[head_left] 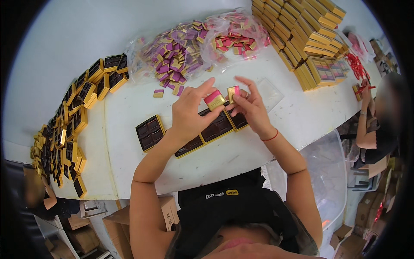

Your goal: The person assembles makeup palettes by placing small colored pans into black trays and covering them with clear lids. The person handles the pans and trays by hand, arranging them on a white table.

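Observation:
Between thumb and fingers, my left hand [189,108] pinches a pink-and-gold wrapped chocolate [215,100]. My right hand [251,105] grips a second small gold-and-pink chocolate [233,93] close beside it. Both pieces are held above a row of gold trays with dark brown, divided inserts. The tray at the left of the row [150,132] shows fully, its compartments bare. Another tray [217,127] lies under my hands, partly covered by them. Just left of my hands, a single purple-and-gold chocolate [158,93] rests on the white table [129,142].
Clear bags of purple chocolates [172,60] and pink chocolates [237,41] lie at the back. Gold boxes [302,34] are stacked back right; a pile of dark-lined trays [71,116] curves along the left. A clear plastic lid [270,94] lies right. Co-workers sit at both ends, one handling red ribbon [357,69].

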Demonstrator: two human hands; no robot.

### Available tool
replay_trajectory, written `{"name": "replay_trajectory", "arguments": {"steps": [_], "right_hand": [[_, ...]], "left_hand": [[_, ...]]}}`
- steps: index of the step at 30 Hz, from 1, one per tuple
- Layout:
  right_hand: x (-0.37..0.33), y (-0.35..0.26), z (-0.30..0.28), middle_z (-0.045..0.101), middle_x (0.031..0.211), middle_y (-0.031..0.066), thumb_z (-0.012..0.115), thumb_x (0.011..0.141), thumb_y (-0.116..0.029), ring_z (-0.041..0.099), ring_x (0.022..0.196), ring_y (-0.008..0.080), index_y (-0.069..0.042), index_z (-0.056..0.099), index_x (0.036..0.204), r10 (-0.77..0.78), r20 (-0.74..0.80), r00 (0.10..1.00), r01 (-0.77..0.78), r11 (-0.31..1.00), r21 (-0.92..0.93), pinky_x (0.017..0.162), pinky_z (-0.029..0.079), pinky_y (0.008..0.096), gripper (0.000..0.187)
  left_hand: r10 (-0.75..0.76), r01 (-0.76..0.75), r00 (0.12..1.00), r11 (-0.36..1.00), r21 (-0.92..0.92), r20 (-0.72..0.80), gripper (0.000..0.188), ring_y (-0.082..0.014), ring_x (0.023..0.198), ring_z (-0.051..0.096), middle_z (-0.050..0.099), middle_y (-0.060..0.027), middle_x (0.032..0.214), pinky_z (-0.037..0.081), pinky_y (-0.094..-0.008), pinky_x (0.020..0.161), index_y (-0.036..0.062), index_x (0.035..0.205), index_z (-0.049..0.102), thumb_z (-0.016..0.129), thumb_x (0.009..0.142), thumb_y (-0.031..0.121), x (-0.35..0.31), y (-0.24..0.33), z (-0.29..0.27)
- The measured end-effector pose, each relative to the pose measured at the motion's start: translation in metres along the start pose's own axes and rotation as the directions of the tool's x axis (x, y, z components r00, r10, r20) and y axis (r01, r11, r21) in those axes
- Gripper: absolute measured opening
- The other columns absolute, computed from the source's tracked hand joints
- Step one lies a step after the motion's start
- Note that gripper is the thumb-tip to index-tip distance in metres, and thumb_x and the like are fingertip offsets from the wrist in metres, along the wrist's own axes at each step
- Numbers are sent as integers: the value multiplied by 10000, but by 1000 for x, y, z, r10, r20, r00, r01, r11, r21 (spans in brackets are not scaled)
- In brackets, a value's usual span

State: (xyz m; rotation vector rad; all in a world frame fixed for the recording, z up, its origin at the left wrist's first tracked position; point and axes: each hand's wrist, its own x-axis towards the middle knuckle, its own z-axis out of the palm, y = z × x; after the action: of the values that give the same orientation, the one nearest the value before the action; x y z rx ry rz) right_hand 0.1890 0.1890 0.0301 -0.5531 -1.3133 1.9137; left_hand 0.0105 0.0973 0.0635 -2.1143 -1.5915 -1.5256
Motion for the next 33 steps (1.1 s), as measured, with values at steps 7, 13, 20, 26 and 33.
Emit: {"name": "replay_trajectory", "arguments": {"steps": [7,13,20,26,33], "right_hand": [[-5,4,10,614,1104,113,491,1013,-165,657,910,165,-22,483,1254,87,122,989,-115,962,249,767,582,290,280],[10,26,-10,609,1115,130,544,973,-92,669,914,182,-31,463,1288,270,196,943,-270,962,-29,798,575,293,331],[105,37,-26,482,1380,141,658,891,-206,483,1252,280,-90,313,1444,41,-310,950,-48,999,-16,963,456,418,662],[129,88,74,571,1190,175,676,845,-263,587,1050,292,-44,557,1249,-139,607,782,570,553,-608,881,490,404,475],[166,121,66,616,921,206,742,767,-323,615,928,380,-21,566,940,-14,347,938,344,172,-923,786,495,464,390]], "left_hand": [[6,-10,998,998,58,70,667,-227,817,581,649,-51,1013,507,-332,676,78,1289,557,832,694,202,-10,-3,27],[-127,120,974,992,49,186,615,-284,988,610,635,-110,1114,505,-367,843,79,1262,571,832,713,169,-22,-5,10],[-410,329,903,852,407,127,373,-310,1102,587,618,-109,1187,485,-388,911,66,1141,599,729,793,100,-55,-107,-55],[-663,595,674,748,295,325,544,-258,1059,643,619,-137,1219,502,-342,908,42,1198,621,804,693,122,-46,-203,-74],[-575,459,760,805,377,303,378,-238,799,642,644,-117,879,511,-329,728,5,883,655,865,646,212,-56,-205,-76]]}}
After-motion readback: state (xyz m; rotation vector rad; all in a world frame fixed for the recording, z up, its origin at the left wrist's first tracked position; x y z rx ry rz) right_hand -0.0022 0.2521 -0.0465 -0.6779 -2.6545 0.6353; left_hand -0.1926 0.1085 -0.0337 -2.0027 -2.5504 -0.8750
